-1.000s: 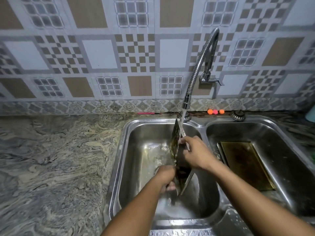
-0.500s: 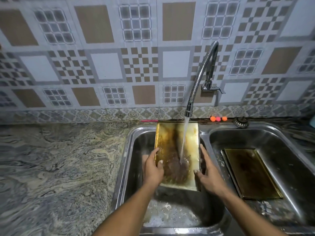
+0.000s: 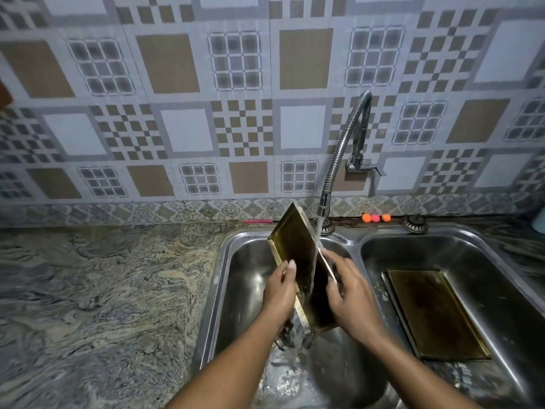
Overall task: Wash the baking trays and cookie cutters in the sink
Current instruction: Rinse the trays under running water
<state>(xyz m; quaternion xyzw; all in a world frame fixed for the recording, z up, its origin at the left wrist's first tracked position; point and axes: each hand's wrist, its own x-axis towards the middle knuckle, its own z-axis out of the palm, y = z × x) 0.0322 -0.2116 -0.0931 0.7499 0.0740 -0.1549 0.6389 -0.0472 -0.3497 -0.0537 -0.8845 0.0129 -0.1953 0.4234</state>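
Note:
A gold-coloured baking tray (image 3: 296,246) with dark burnt stains is held tilted over the left sink basin (image 3: 244,278), its inner face turned to the left. My left hand (image 3: 280,293) grips its left edge with the thumb on the inner face. Along the right edge, my right hand (image 3: 349,293) curls its fingers round the rim. Water from the flexible tap (image 3: 339,160) runs down the tray and splashes into the basin. A second stained tray (image 3: 433,314) lies flat in the right basin (image 3: 489,261). No cookie cutters are in view.
A marbled stone counter (image 3: 103,305) stretches to the left of the sink. Behind the sink, three small orange and pink balls (image 3: 376,217), a drain plug (image 3: 414,224) and a thin pink stick (image 3: 259,221) lie on the ledge below the tiled wall.
The tray faced me flat under the water half a second ago; it now stands turned onto its edge, tilted left. Both hands shifted along its sides. The camera has tipped upward.

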